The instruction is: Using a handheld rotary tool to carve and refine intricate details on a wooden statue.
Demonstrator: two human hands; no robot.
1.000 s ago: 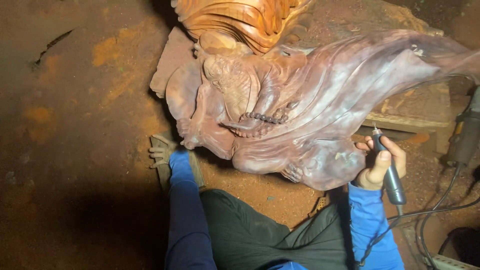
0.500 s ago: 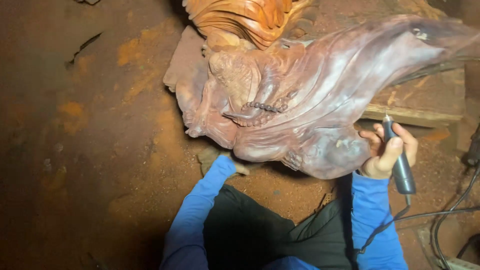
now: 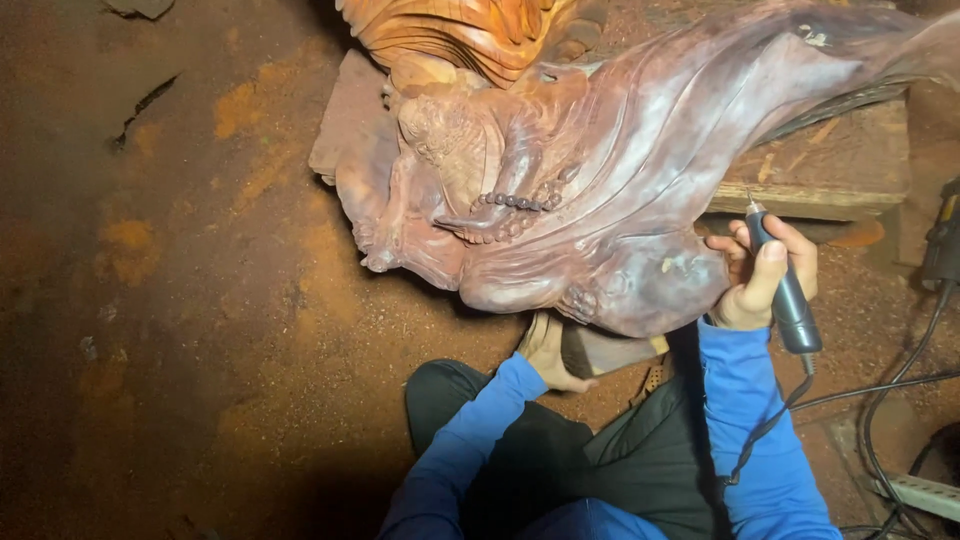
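The right hand point(image 3: 762, 275) is gripping a dark pen-shaped carving tool point(image 3: 783, 290), fingers wrapped tight around it. The tool is standing nearly upright, its thin tip pointing up and slightly left, close to the lower right edge of the wood carving point(image 3: 610, 190); its cord point(image 3: 770, 425) is trailing down from its lower end. The left hand point(image 3: 548, 355) is reaching under the carving, seemingly resting on a wooden block point(image 3: 610, 352); its grip is hidden. The carving is lying on the reddish dusty floor point(image 3: 200, 300), its long axis running from lower left to upper right.
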